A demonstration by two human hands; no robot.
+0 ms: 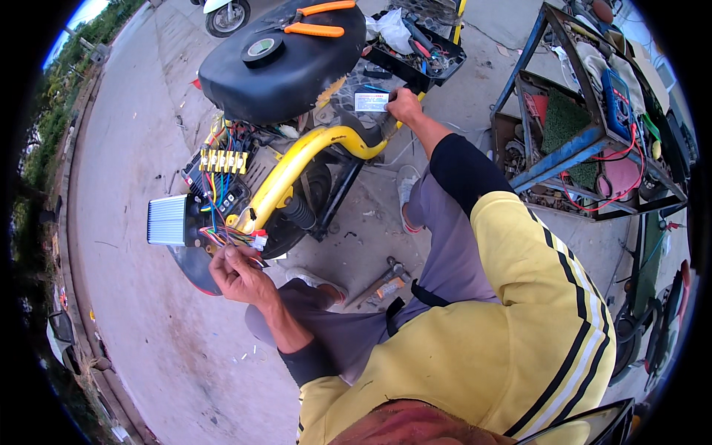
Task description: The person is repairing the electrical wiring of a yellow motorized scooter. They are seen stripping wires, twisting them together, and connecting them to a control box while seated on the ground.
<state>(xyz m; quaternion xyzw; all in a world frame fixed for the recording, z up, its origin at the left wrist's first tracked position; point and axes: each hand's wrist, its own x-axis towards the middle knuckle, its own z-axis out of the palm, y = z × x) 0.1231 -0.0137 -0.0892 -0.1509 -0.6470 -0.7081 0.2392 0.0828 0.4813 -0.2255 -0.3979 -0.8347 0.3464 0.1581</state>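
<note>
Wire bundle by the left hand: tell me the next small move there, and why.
Probably tease one connector out of the coloured wire bundle with the left hand, whose fingertips already pinch the loose plugs beside the ribbed silver controller box. The right hand braces on the yellow frame, steadying the scooter, so only the left is free for fine work.

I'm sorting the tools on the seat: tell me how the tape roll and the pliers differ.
The tape roll is a black ring lying flat near the seat's middle; the pliers are long, with orange handles spread apart, near the seat's far edge. The roll is compact, the pliers stretch wider. Both rest loose on the black seat, away from either hand.
</note>
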